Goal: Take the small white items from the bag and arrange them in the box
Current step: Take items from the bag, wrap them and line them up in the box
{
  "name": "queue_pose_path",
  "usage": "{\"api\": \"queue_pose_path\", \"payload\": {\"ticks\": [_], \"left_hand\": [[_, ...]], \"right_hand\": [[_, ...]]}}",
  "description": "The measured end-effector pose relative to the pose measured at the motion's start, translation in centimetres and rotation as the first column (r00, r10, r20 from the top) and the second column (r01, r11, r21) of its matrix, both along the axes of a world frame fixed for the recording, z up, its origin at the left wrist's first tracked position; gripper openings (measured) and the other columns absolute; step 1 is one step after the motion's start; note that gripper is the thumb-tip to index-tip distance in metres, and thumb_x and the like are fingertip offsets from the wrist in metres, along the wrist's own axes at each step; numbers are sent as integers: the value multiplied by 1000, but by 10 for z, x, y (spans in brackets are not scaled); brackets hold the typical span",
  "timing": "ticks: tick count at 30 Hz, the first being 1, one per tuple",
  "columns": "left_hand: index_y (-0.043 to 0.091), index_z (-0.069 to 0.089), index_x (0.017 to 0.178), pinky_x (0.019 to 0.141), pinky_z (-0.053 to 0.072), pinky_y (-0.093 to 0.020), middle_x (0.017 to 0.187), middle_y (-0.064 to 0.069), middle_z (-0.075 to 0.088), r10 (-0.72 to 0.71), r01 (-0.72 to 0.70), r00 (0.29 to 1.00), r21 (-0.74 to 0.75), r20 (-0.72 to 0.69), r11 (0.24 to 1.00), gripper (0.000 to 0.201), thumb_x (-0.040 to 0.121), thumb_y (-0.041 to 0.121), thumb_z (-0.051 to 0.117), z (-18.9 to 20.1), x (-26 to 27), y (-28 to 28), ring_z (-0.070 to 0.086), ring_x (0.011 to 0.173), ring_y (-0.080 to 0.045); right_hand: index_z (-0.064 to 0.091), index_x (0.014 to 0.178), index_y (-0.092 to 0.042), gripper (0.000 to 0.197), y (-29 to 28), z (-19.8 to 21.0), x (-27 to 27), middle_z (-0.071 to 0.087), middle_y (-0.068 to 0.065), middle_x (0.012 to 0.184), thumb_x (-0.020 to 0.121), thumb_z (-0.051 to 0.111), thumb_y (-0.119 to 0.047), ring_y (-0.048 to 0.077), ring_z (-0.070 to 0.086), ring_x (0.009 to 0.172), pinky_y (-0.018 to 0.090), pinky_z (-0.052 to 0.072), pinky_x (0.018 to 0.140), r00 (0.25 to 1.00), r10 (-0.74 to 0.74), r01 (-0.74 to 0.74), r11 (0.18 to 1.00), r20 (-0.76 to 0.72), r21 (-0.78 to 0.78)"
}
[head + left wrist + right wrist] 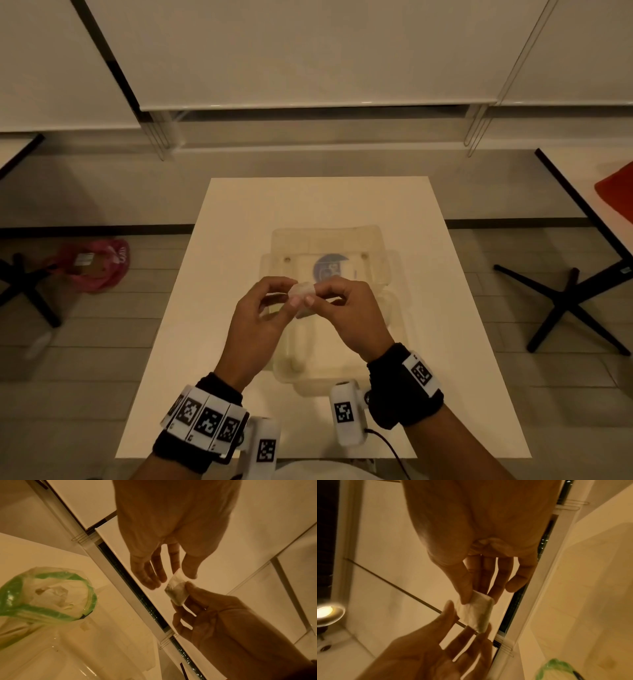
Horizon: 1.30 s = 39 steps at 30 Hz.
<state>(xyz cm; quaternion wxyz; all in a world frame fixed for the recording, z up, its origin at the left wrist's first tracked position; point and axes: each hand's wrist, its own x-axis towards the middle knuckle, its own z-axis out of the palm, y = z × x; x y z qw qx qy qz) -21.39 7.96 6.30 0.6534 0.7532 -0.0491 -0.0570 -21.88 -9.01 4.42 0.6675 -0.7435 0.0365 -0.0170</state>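
Above clear box (387, 308) on worktop (239, 212): L hand (263, 318) & R hand (346, 308) fingers both pinching one small white item (303, 291); green-rimmed bag (51, 592) nearby.

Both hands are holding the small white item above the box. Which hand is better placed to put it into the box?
Probably the right hand: its thumb and fingers pinch the small white item firmly, above the open clear box. The left hand touches only an edge with its fingertips, so it could let go easily.
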Motion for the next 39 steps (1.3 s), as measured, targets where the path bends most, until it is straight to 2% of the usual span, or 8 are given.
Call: {"api": "queue_pose_path", "payload": {"ticks": [3, 8, 14, 20, 26, 31, 35, 39], "left_hand": [[23, 71, 89, 77, 55, -38, 95, 1, 71, 55, -58, 996, 47, 69, 997, 3, 89, 22, 74, -1, 4, 2, 67, 93, -16], [11, 71, 87, 70, 53, -22, 86, -3, 72, 84, -82, 995, -45, 52, 996, 6, 89, 5, 70, 4, 6, -3, 65, 83, -14], [10, 72, 86, 71, 51, -30, 84, -5, 73, 58, -58, 998, -95, -5, 994, 6, 90, 7, 69, 6, 7, -7, 64, 79, -15], [10, 73, 86, 64, 47, -19, 78, -1, 72, 36, -38, 999, -100, -30, 994, 5, 89, 7, 71, 5, 6, -7, 62, 72, -8], [12, 74, 89, 61, 46, -14, 78, 2, 73, 23, -26, 999, -66, -45, 997, 3, 89, 10, 72, 8, 7, -10, 63, 68, -4], [15, 73, 89, 70, 47, -25, 81, -6, 74, 55, -58, 994, -36, -98, 998, 11, 94, 22, 67, 7, 6, -11, 67, 76, -17], [15, 75, 91, 70, 49, -19, 83, -3, 75, 11, -12, 997, -20, -78, 1000, 7, 89, 21, 73, 8, 3, -15, 66, 73, -8], [16, 77, 92, 87, 57, -39, 95, 0, 76, 26, -25, 999, 9, -34, 1000, 8, 84, 17, 78, 3, 5, -15, 71, 92, -18]], "right_hand": [[78, 88, -16, 6, -3, 7, -4, 72, -4, 95, 85, 75, -20, 15, 68, 93, 49, 53, 83, 998, 53, -50, 996, 45, -68], [77, 87, -17, 4, -4, 9, -7, 72, -11, 92, 86, 75, -20, 8, 65, 94, 32, 47, 83, 997, 36, -30, 995, 65, -91], [78, 86, -17, 3, -7, 10, -10, 74, -11, 93, 83, 78, -17, 5, 66, 98, 23, 42, 82, 994, 17, -10, 997, 104, -72], [77, 84, -14, 5, -10, 8, -10, 73, -7, 93, 81, 80, -18, 7, 66, 96, 18, 43, 82, 991, 22, -9, 995, 129, -98], [78, 85, -15, 2, -15, 7, -8, 74, -7, 95, 84, 77, -16, 11, 67, 97, 39, 49, 89, 996, 12, -8, 999, 93, -41], [79, 89, -16, 9, -18, 2, -7, 75, -5, 98, 84, 76, -22, 16, 68, 100, 53, 50, 92, 995, -82, 80, 996, 62, 32], [79, 92, -18, 8, -16, 4, -7, 75, -5, 99, 86, 75, -22, 16, 68, 101, 54, 50, 92, 995, -78, 77, 997, 68, 26], [79, 90, -17, 7, -15, 7, -8, 75, -4, 97, 86, 76, -20, 15, 68, 98, 48, 51, 90, 994, -78, 76, 997, 72, 32]]}}
